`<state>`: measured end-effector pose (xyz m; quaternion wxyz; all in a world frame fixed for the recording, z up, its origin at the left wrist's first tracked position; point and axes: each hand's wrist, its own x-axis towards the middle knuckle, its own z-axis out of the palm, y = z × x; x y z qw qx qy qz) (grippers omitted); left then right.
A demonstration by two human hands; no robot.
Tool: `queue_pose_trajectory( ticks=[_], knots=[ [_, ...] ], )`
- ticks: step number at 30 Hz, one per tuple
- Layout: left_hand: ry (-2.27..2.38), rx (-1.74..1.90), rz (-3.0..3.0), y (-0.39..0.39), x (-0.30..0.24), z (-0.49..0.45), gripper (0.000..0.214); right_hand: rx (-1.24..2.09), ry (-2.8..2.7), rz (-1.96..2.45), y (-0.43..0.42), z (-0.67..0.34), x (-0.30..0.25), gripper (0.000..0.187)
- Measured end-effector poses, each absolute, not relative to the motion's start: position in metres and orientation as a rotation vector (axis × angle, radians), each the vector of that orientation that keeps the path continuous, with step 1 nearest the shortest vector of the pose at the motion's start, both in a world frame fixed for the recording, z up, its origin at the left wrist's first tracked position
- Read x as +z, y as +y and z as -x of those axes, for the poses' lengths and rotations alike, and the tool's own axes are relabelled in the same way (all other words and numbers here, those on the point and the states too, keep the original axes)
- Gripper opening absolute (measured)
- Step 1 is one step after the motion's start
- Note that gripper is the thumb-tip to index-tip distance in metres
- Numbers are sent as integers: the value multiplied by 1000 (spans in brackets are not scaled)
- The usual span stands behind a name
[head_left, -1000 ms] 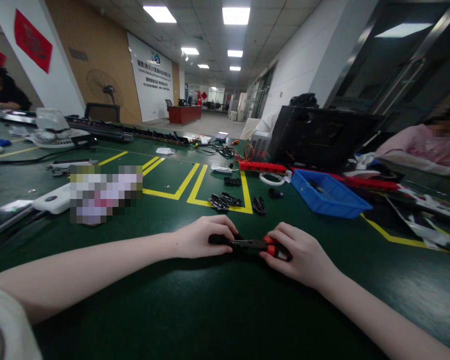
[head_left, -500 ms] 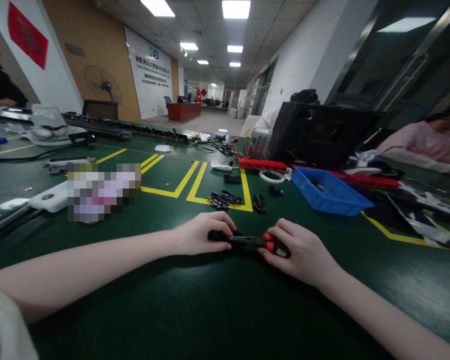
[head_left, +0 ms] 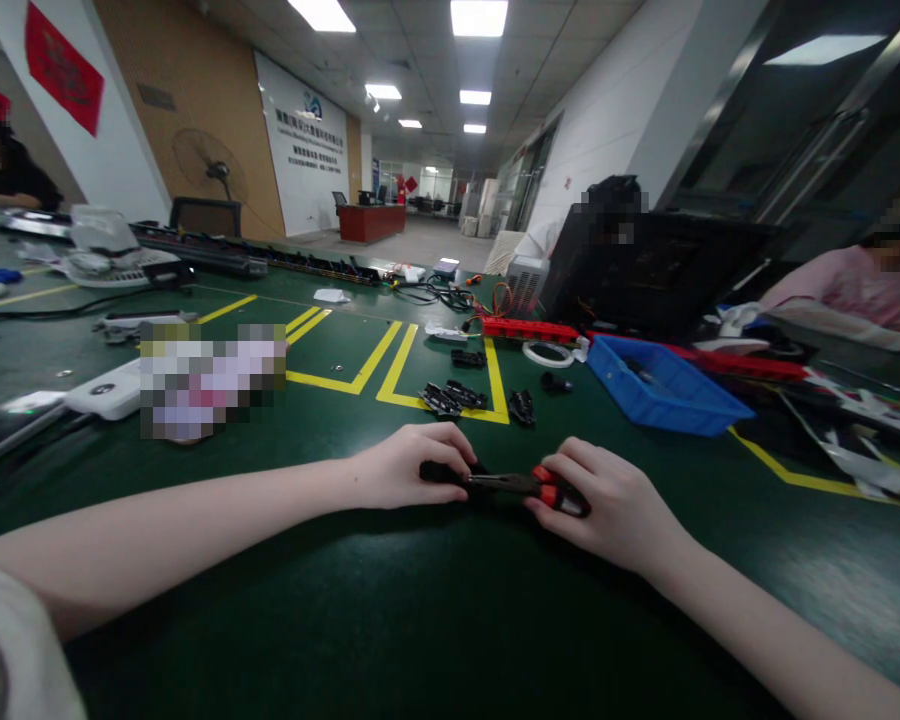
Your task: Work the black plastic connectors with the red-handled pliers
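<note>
At lower centre of the frame, on a green worktable (head_left: 420, 630), a worker's left hand (head_left: 401, 472) curls its fingers around a small black part (head_left: 436, 470), pinning it to the surface, while the right hand (head_left: 611, 505) is wrapped around the red handles of pliers (head_left: 511, 484), whose nose meets the part. The step appears to be gripping the part with the tool; working it further calls for a firm left-hand hold. Loose black parts (head_left: 457, 398) and a blue bin (head_left: 664, 392) lie beyond.
</note>
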<state>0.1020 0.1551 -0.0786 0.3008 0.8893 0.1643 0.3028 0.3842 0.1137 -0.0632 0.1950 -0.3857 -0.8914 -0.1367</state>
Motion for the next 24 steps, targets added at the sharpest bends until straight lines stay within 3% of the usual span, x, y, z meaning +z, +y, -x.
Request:
queue_pose_trajectory(
  ticks=[24],
  knots=[
    [433,741,-2365,159,-82,-101,10,-340,-2495,1128,114,-384,-67,29]
  ],
)
